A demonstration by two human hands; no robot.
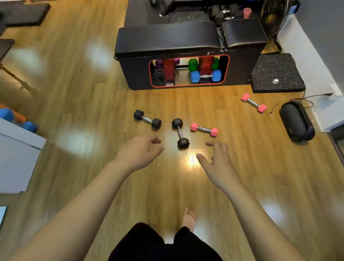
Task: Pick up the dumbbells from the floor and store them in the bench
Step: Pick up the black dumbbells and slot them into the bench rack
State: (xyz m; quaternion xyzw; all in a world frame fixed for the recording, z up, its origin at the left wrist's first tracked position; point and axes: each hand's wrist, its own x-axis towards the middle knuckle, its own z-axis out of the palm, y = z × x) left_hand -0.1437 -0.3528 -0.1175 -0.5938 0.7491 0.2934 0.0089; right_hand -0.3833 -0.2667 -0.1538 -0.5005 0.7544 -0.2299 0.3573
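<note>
Four dumbbells lie on the floor before the bench (172,40): two black (147,119) (180,133), two pink (204,129) (253,102). Blue (206,76), green and purple ones sit inside the bench. Both grips are spread and empty, left hand (140,150) and right hand (217,158) nearest the black pair.

Warm, bright light is cast from overhead; glare patches are reflected on the wooden floor (101,98), the strongest just in front of the black dumbbell (180,133). Edges are bowed by wide-angle distortion and softly blurred
</note>
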